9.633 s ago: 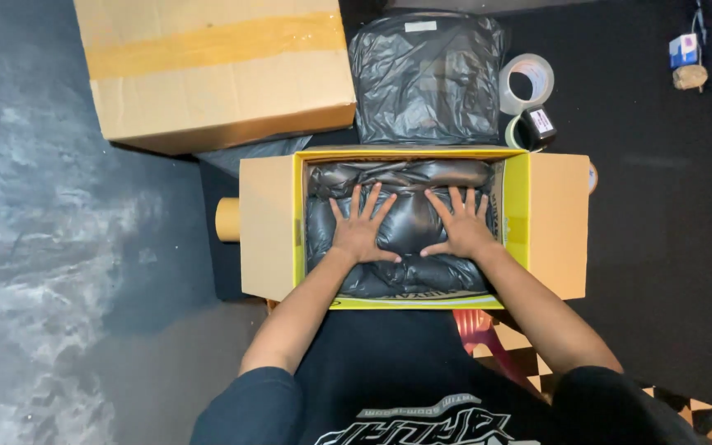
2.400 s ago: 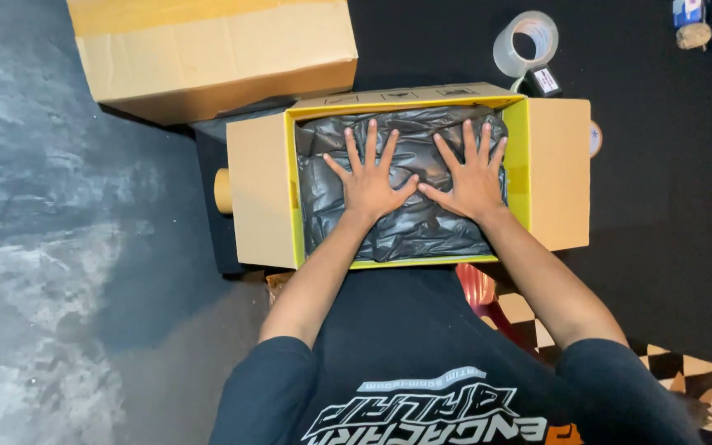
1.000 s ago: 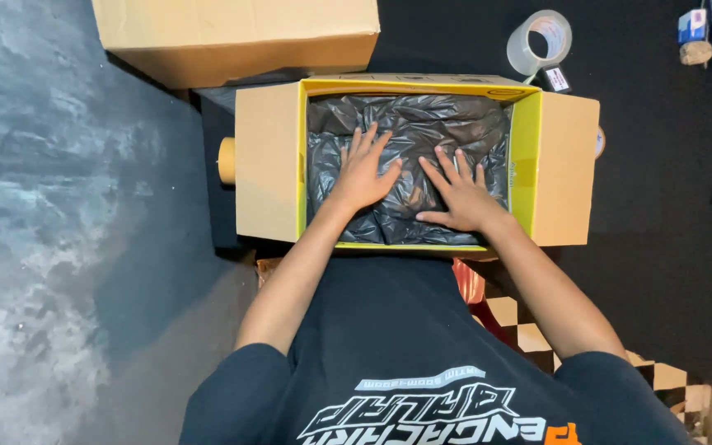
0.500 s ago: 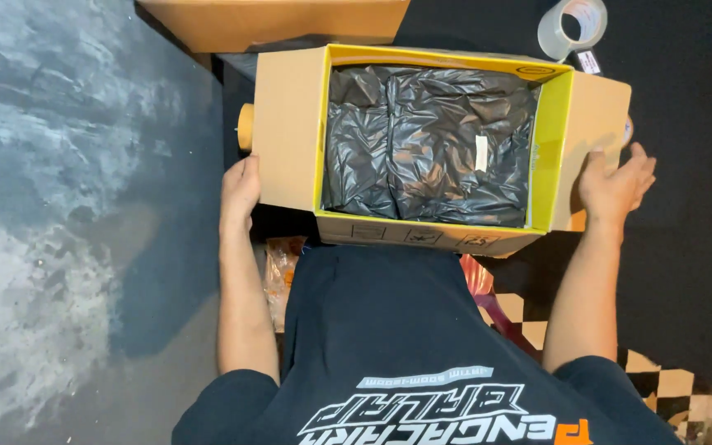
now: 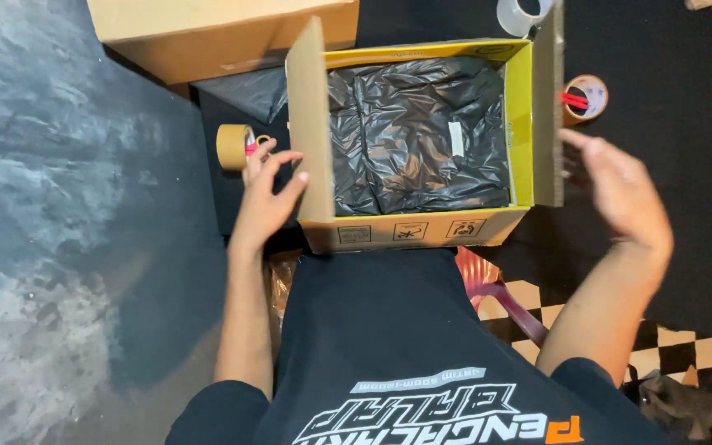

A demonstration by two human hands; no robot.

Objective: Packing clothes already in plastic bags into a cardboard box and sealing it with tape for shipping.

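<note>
Left flap (image 5: 313, 124) upright, touching spread left hand (image 5: 267, 202) fingertips on their inner side; right flap (image 5: 547, 107) upright just inward of open, blurred right hand (image 5: 620, 185); long axes running away from body.

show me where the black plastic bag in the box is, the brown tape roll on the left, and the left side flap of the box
black plastic bag (image 5: 418, 136), head view, on its crinkled middle.
brown tape roll (image 5: 232, 147), head view, on its outer band.
left side flap (image 5: 315, 124), head view, on its raised cardboard face.
</note>
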